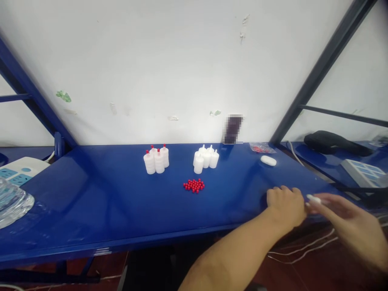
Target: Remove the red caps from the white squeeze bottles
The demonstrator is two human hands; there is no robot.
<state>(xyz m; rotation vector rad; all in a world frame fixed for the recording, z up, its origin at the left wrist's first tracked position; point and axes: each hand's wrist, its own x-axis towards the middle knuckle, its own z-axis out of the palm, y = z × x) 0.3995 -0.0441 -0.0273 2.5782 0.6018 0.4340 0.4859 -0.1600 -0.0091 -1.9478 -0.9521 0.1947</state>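
Note:
My left hand [286, 206] is closed over the table's right side, palm down; what it holds, if anything, is hidden. Just right of it, my right hand [351, 218], blurred, pinches a small white piece [314, 199] between thumb and fingers. White bottles with red tips [159, 161] stand in a cluster left of centre. Several white bottles with bare white nozzles [199, 164] are grouped near the middle. In front of these lies a pile of small red caps [194, 186].
The blue table [106, 194] meets a white wall. At its back right lie a white oval object [268, 161] and a clear bag with red pieces [262, 148]. A dark pixelated object [233, 129] leans on the wall. Clear plastic [13, 204] and a power strip [22, 169] are left.

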